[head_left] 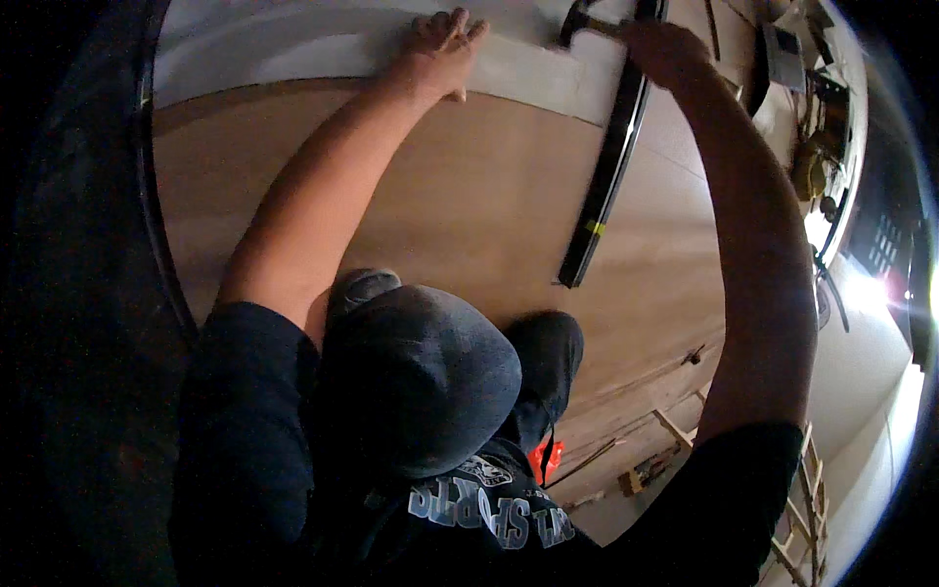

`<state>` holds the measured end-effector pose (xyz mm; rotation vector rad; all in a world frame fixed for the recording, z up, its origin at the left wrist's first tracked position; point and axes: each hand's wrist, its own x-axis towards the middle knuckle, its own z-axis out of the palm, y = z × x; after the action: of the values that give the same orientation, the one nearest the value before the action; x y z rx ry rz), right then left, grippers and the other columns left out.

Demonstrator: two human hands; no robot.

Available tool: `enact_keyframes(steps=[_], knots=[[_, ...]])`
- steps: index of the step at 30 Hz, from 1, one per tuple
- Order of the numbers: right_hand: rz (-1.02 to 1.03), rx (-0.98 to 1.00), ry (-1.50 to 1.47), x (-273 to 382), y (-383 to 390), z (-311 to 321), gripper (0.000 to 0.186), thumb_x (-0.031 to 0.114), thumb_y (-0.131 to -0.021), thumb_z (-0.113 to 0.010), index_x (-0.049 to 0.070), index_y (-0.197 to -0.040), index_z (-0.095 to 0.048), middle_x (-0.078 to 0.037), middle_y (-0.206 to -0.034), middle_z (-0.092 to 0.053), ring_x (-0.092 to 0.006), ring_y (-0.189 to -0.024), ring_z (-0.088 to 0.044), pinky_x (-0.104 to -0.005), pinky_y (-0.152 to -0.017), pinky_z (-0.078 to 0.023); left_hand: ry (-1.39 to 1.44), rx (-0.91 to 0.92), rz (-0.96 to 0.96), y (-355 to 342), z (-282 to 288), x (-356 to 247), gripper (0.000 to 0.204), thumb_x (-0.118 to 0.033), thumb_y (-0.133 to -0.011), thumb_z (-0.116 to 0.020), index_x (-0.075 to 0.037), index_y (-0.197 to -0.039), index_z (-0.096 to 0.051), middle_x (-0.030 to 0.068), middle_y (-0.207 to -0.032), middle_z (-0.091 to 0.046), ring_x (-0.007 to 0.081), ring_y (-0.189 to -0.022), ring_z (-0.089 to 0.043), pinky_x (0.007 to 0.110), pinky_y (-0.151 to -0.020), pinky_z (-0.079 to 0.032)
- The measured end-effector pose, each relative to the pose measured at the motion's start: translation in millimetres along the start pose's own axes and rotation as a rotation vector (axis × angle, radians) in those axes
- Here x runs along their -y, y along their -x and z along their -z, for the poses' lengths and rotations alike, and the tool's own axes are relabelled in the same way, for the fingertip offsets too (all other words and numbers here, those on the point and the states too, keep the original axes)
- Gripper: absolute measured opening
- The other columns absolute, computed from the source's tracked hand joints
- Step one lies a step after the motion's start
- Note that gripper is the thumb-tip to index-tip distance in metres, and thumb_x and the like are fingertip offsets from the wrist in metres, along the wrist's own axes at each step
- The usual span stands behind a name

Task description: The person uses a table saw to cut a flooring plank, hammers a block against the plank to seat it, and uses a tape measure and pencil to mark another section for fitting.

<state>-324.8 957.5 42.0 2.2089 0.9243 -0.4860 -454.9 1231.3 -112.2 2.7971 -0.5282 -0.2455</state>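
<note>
Nearest the lens, a dark shirt with pale print [489, 509], a bent knee in dark trousers [421, 377] and a shoe tip [364, 287], all over a broad brown plywood sheet [469, 205] serving as the surface. Off to the lower right, past the sheet's edge, loose timber offcuts [646, 474] and something small and orange-red [546, 458] (too blurred to identify).

Farther out, a long black straightedge [608, 166] with a yellow band, lying slantwise across the plywood from near the knee up toward the far edge. Both bare forearms stretched away over the sheet.

At the far edge, the left hand [440, 49] released and spread, fingers flat, pressing down on a pale whitish strip [528, 68] running along the plywood's far border. Just beside it, to the right, the right hand [665, 49] clenched round the handle of a hammer [577, 22], its dark head poised above the strip near the straightedge's upper end.

Beyond, at the upper right rim, a clutter of tools [807, 127] (dim, hard to make out) and a bright glare [861, 293] low on the wall.
</note>
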Motion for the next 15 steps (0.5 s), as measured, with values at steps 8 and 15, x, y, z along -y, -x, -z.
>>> enact_keyframes(steps=[8,15], knots=[[-0.02,-0.262,-0.119,-0.8,58.3,-12.3,0.034,0.027,-0.101,-0.052,0.014,-0.132,-0.058,-0.014,-0.096,-0.072,-0.0342,-0.081,-0.072,-0.0467,-0.066,-0.059,0.067,-0.008,0.025,15.0,33.4,-2.7,0.091,-0.029,-0.058,-0.093,-0.011,-0.137,-0.052,0.017,-0.139,-0.053,0.0339,-0.133,-0.046,0.051,-0.111,-0.034],[-0.056,-0.289,-0.274,-5.7,54.8,21.0,0.033,0.029,-0.102,-0.052,0.011,-0.128,-0.059,-0.016,-0.098,-0.071,-0.0381,-0.089,-0.07,-0.0496,-0.072,-0.058,-0.12,0.109,0.136,83.8,71.7,119.7,0.105,-0.03,-0.055,-0.094,-0.016,-0.147,-0.046,0.0151,-0.15,-0.044,0.04,-0.14,-0.036,0.056,-0.112,-0.031]])
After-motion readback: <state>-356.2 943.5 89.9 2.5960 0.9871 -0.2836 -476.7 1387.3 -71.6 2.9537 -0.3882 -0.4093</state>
